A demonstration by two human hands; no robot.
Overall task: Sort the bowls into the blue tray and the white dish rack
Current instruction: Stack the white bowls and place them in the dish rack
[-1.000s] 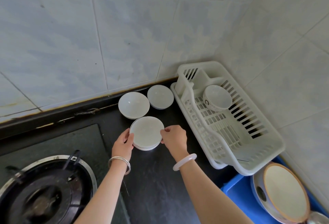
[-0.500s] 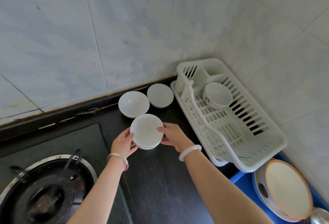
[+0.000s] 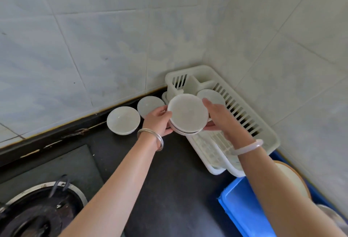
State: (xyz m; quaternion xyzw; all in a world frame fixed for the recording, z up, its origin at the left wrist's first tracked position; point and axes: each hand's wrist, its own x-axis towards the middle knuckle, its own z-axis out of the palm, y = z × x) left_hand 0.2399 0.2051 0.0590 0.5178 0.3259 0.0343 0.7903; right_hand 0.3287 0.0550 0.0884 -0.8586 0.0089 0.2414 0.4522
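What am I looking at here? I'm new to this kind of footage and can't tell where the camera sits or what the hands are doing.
There is no machine here: the camera is worn on a person's head and looks down at their own two bare hands. The left hand and right hand together hold a small stack of white bowls, one on each side, lifted above the near edge of the white dish rack. Another bowl in the rack peeks out behind the stack. Two more white bowls stand on the dark counter by the tiled wall. At lower right is the blue tray, holding a larger dish partly hidden by the arm. A gas burner sits at lower left. Each wrist wears a bangle.
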